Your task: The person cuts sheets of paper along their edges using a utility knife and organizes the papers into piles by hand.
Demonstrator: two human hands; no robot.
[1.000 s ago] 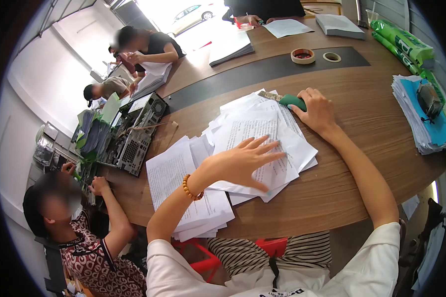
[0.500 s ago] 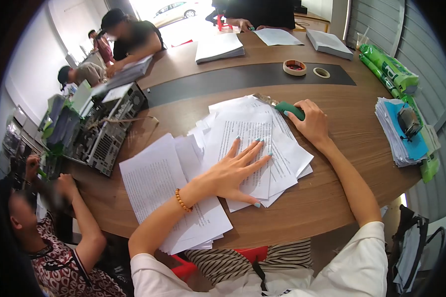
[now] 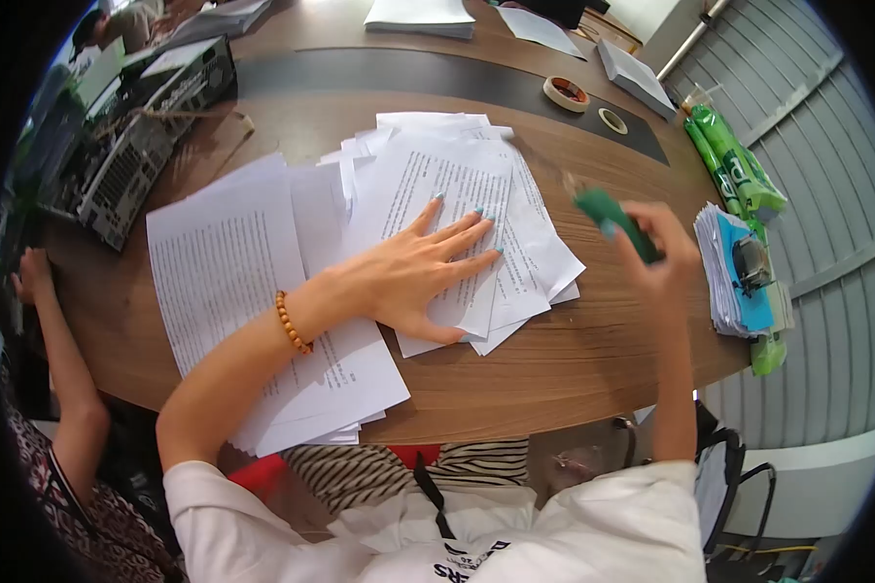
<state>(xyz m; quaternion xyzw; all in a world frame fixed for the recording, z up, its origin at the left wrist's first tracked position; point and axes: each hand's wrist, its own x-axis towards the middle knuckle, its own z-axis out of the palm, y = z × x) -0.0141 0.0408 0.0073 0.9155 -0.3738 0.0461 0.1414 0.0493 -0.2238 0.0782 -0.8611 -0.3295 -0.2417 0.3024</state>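
My left hand (image 3: 408,272) lies flat with fingers spread on a loose pile of printed sheets (image 3: 428,165). A beaded bracelet is on that wrist. To the right of the pile, my right hand (image 3: 666,253) is closed around a green-handled tool (image 3: 614,222), raised off the paper. Its far end is blurred, so I cannot make out its exact kind. Another stack of printed pages (image 3: 226,267) lies to the left, partly under my left forearm.
An opened computer case (image 3: 156,146) stands at the left, near another person's arm (image 3: 63,350). Tape rolls (image 3: 566,94) lie on the dark table strip. Paper stacks (image 3: 420,17) sit farther back. Clipped papers (image 3: 734,272) and green packages (image 3: 739,160) line the right edge.
My right hand has lifted the green-handled tool off the top right of the pile and drawn it right. My left hand stays on the sheets. The view has tilted down.
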